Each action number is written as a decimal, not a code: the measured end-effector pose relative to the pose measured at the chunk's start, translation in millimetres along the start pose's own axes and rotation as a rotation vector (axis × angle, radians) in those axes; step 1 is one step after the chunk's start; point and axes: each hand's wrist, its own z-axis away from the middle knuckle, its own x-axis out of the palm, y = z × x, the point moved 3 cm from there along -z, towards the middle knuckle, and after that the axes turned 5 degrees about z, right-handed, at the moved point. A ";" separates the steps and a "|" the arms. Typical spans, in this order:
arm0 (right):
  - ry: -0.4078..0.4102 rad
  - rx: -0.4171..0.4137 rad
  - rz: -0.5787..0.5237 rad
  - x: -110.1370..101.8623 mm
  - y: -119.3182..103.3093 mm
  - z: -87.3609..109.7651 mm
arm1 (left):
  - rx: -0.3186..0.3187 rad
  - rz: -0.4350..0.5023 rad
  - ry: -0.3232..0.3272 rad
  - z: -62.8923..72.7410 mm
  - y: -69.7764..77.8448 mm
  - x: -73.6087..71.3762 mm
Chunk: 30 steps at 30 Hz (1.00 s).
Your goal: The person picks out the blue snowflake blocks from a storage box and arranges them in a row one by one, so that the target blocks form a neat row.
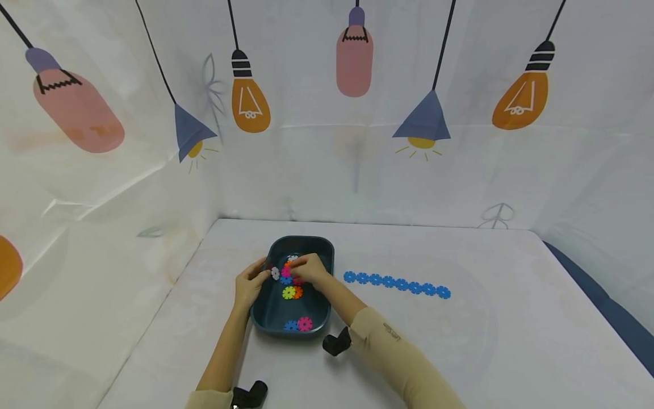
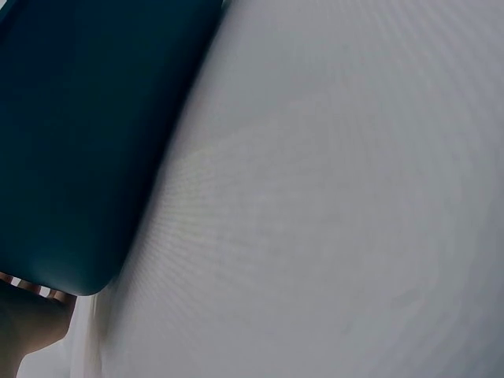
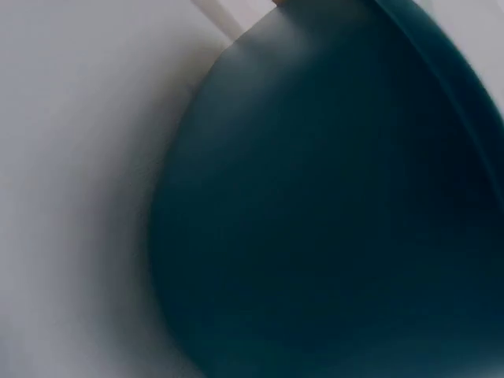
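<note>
In the head view a dark teal tray (image 1: 276,312) stands on the table, with several small flower-shaped plastic pieces inside. My left hand (image 1: 248,286) holds the tray by its left rim, the thumb reaching inward beside a white piece (image 1: 275,273). Over the far half of the tray, my right hand (image 1: 311,270) reaches down into pink, blue and orange pieces; I cannot tell whether its fingertips pinch one. A yellow piece (image 1: 289,292) overlaps an orange one near the middle. Blue and pink pieces (image 1: 305,324) lie at the near end. Both wrist views mostly show the tray's outer wall (image 2: 79,142).
A slightly slanting row of blue flower-shaped pieces (image 1: 402,284) lies on the white table (image 1: 460,346), right of the tray. Black wrist mounts (image 1: 337,342) stick out from both forearms. A sheet printed with lamps (image 1: 317,165) hangs behind the table and at its left.
</note>
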 end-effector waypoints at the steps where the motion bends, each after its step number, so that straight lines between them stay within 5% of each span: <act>1: 0.006 0.014 -0.012 0.8 0.1 -1.3 | -0.002 0.003 -0.001 0.0 0.2 0.3; 9: 0.072 -0.001 0.163 4.8 0.5 -7.9 | 0.003 0.023 -0.003 2.9 5.9 1.6; 17: -0.127 0.022 0.108 15.7 1.5 -8.1 | 0.000 0.020 0.002 1.2 2.8 -0.4; 23: -0.197 0.045 0.104 30.3 0.6 -1.6 | 0.000 0.022 -0.003 1.3 2.4 0.5; 28: -0.143 0.017 0.242 41.8 -1.2 2.7 | -0.006 0.024 -0.009 0.3 0.9 -0.4; 30: -0.100 0.040 0.216 44.5 -1.4 3.8 | -0.008 0.026 -0.008 0.3 0.7 -0.7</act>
